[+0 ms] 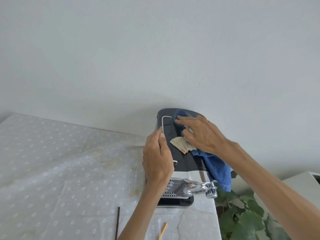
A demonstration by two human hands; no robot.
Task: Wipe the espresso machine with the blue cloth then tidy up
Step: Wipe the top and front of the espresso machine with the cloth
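Observation:
The espresso machine (180, 163), black on top with a chrome front, stands at the table's right edge against the wall. My left hand (157, 161) is at the machine's left side and pinches a bent metal hex key (163, 123) that sticks up over the top. My right hand (200, 134) presses the blue cloth (218, 168) flat on the machine's top with straight fingers. Part of the cloth hangs down the right side. A folded wad of beige paper (181, 144) lies on the top, partly under my right hand.
The table (60, 161) wears a pale flowered cover with stains. A thin dark stick (118, 222) and a yellow pencil (162, 231) lie near its front edge. A leafy green plant (245, 217) stands to the right, beside a white unit (303, 181).

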